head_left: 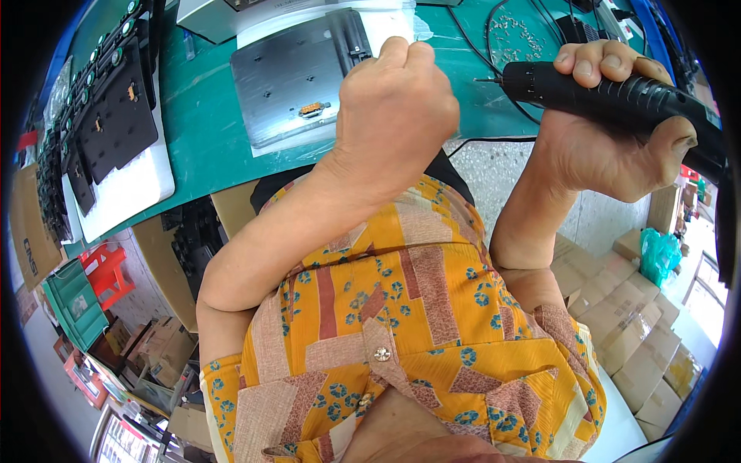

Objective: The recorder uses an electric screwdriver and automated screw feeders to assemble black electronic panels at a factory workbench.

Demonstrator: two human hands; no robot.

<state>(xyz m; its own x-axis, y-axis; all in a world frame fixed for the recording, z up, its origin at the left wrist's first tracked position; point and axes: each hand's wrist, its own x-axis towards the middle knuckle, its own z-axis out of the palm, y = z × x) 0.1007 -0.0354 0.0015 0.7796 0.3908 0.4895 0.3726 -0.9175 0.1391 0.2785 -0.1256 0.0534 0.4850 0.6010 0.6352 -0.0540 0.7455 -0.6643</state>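
Note:
My right hand (602, 147) is wrapped round a black electric screwdriver (610, 96), raised at the right with its thin bit pointing left. My left hand (397, 116) is closed in a fist over the right part of a flat black plastic panel (278, 81). Its back faces up, so the fingertips and anything pinched in them are hidden. On the panel sits a small orange connector (311, 110), left of my left wrist. A raised black block runs along the panel's upper right side. The panel lies on a white sheet (266, 147).
Loose small screws (517, 38) lie scattered on the green mat (197, 154), beside black cables (488, 35). More black panels (116, 131) are stacked at the left on white foam. A grey metal box (208, 19) stands at the back; cardboard boxes (625, 324) fill the lower right.

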